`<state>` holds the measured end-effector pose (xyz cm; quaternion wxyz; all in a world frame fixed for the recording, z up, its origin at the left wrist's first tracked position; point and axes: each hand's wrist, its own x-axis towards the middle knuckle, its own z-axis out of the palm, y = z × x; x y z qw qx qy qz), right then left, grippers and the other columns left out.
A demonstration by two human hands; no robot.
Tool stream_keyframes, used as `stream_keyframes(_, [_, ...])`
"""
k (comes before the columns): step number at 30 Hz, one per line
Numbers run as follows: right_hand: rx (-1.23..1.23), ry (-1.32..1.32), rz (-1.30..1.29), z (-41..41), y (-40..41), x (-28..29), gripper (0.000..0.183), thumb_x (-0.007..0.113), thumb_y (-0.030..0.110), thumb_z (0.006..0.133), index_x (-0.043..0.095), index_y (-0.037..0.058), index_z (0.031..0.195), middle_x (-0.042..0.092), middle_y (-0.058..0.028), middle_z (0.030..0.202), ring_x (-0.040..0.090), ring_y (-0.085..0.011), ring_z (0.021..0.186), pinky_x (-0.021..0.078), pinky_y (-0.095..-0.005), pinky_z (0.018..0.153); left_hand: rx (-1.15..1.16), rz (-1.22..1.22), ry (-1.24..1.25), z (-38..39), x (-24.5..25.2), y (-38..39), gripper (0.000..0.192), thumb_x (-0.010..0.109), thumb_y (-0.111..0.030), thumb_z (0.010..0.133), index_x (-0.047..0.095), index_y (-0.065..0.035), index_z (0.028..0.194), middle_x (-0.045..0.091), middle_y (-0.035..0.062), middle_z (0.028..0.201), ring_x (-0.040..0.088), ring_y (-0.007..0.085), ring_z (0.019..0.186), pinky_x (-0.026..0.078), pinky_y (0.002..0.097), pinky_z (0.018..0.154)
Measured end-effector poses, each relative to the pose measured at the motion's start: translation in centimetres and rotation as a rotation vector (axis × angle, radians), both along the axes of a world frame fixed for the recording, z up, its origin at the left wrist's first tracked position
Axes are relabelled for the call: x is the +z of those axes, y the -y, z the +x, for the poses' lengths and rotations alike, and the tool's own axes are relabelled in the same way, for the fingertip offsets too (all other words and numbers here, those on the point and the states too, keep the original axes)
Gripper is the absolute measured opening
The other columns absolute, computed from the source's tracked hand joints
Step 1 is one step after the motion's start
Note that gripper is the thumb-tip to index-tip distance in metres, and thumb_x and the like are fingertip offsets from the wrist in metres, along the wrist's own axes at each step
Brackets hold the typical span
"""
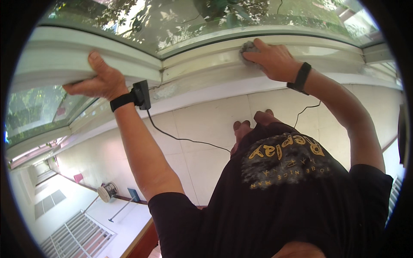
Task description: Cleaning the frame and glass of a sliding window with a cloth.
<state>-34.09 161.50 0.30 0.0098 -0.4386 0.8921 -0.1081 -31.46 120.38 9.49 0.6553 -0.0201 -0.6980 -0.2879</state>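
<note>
My right hand (pixel 274 61) presses a bunched grey cloth (pixel 251 53) against the pale frame rail (pixel 206 59) below a large window pane (pixel 200 29). To the left, my left hand (pixel 103 80) rests on the edge of a wide pale window sash frame (pixel 74 61), its thumb and fingers spread. Nothing shows in its grip. Black bands circle both wrists; a black box with a cable (pixel 187 139) is fixed at the left one. Trees and leaves show through or in the glass.
Pale floor tiles (pixel 209 161) lie below, where my feet stand. Along the far wall are a bucket (pixel 108 192), a pink container (pixel 78 178) and a long-handled tool with a blue head (pixel 133 194). A barred window (pixel 80 233) is at lower left.
</note>
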Motion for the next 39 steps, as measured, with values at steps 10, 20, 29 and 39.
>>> stream_keyframes(10, [-0.473,0.000,0.206,0.0,-14.6,1.3,0.051,0.061,0.002,0.081,0.059,0.0232,0.127,0.053,-0.0137,0.121,0.065,-0.0385,0.090,0.0532,-0.0491,0.075,0.021,0.049,0.028,0.1,0.2,-1.4,0.089,0.076,-0.035,0.081,0.021,0.0113,0.134,0.044,0.0252,0.120,0.056,0.0330,0.108,0.054,0.0406,0.092])
stream_keyframes(20, [-0.209,-0.034,0.048,-0.6,-11.5,0.8,0.052,0.062,0.000,0.078,0.059,0.0216,0.126,0.053,-0.0156,0.121,0.065,-0.0398,0.082,0.0537,-0.0489,0.069,-0.016,0.109,-0.002,0.0,0.4,-2.2,0.092,0.076,-0.043,0.082,0.022,0.0122,0.133,0.044,0.0256,0.119,0.056,0.0323,0.107,0.055,0.0407,0.090])
stream_keyframes(29, [0.054,0.030,0.065,0.5,3.8,0.5,0.052,0.062,0.002,0.078,0.057,0.0208,0.126,0.051,-0.0177,0.115,0.066,-0.0362,0.074,0.0527,-0.0474,0.064,-0.062,-0.020,-0.071,-0.5,0.4,-0.9,0.098,0.074,-0.054,0.082,0.021,0.0110,0.133,0.041,0.0223,0.116,0.054,0.0332,0.112,0.056,0.0396,0.091])
stream_keyframes(39, [0.265,0.043,-0.111,1.2,17.7,-0.7,0.042,0.061,0.002,0.078,0.059,0.0172,0.118,0.053,-0.0191,0.106,0.063,-0.0360,0.070,0.0525,-0.0452,0.063,-0.141,-0.033,-0.142,-1.0,0.4,-0.7,0.098,0.078,-0.050,0.079,0.019,0.0087,0.131,0.041,0.0229,0.117,0.055,0.0308,0.113,0.055,0.0383,0.096])
